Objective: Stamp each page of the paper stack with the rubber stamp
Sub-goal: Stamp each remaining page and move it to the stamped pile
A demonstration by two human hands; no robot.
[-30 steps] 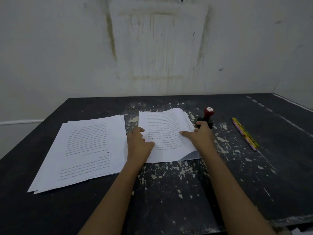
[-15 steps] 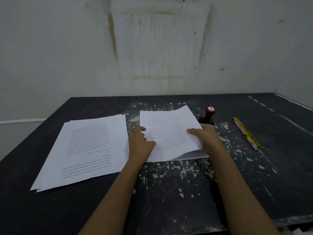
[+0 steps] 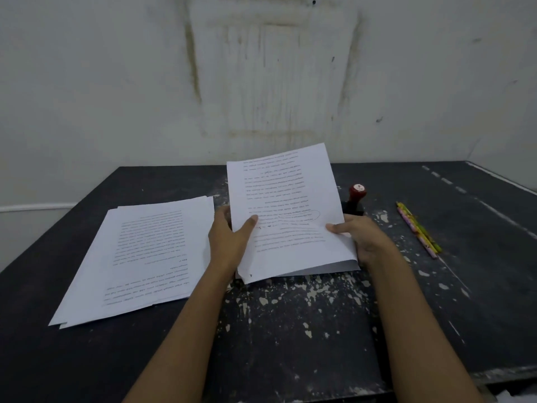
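Top sheet (image 3: 286,196) tilted up off the paper stack (image 3: 328,267): my left hand (image 3: 231,242) pinches its left edge, my right hand (image 3: 364,242) grips its right. The rubber stamp (image 3: 356,199) stands upright on the bench (image 3: 290,330) just beyond my right hand, so that one's nearer.

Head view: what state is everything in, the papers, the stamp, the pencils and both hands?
Top page, far end lifted, held at both sides.
Left hand, grips its left edge.
Right hand, holds its right edge.
Left pile, lying flat, untouched.
Rubber stamp, upright on the table, untouched.
Pencils, lying side by side.
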